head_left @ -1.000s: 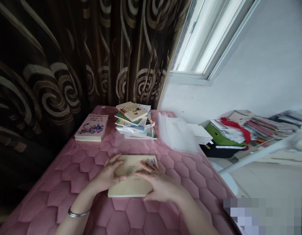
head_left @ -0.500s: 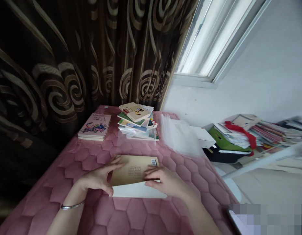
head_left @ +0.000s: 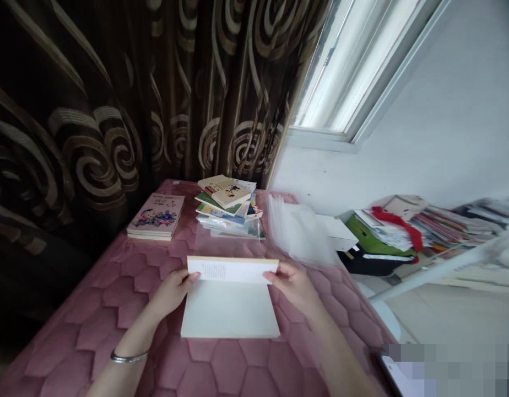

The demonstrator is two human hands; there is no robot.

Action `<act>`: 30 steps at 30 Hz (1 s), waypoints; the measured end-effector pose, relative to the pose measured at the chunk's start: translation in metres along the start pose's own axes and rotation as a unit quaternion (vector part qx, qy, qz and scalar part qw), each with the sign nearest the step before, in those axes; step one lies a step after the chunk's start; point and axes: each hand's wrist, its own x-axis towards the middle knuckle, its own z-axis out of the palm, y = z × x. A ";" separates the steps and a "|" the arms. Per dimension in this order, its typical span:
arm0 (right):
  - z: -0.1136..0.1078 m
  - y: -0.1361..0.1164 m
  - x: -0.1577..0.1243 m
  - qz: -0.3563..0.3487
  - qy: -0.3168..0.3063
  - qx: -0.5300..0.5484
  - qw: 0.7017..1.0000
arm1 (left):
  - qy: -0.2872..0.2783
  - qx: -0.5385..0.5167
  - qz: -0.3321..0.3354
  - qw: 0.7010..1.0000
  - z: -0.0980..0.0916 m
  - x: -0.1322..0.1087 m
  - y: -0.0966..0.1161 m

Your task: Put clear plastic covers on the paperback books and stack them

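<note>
A book (head_left: 229, 311) lies on the pink quilted surface, turned sideways, a blank white page facing up. Along its far side a raised cover or flap (head_left: 238, 270) with a small block of print stands tilted up. My left hand (head_left: 176, 289) pinches this raised part at its left end, thumb on the near face. At the right end my right hand (head_left: 293, 281) grips it the same way, its fingers hidden behind. A metal bangle (head_left: 129, 358) circles my left wrist.
Beyond the book, a pile of mixed books (head_left: 227, 207) rises next to clear plastic sleeves (head_left: 299, 231). Pink-covered books (head_left: 155, 218) are stacked at the left. A phone-like device (head_left: 393, 372) rests at the lower right. Papers and a green box (head_left: 366, 237) stand past the edge.
Both hands have moved to the book's far corners. The printed tan cover has been swung up and away from me, baring the white page. The view has shifted slightly.
</note>
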 end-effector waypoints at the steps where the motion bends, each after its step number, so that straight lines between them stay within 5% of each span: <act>1: 0.004 0.006 0.003 0.001 0.026 0.030 0.999 | 0.016 0.002 -0.009 1.000 0.003 0.001 0.000; 10: 0.041 0.016 0.018 0.053 0.127 -0.053 0.989 | 0.150 0.074 -0.013 0.986 0.022 0.003 0.002; 19: 0.048 0.021 0.020 0.025 0.139 -0.025 0.990 | 0.158 0.151 -0.015 0.976 0.029 0.013 -0.016; 30: 0.055 0.023 0.013 0.036 0.080 -0.040 0.995 | 0.086 0.138 0.001 0.987 0.026 0.007 -0.006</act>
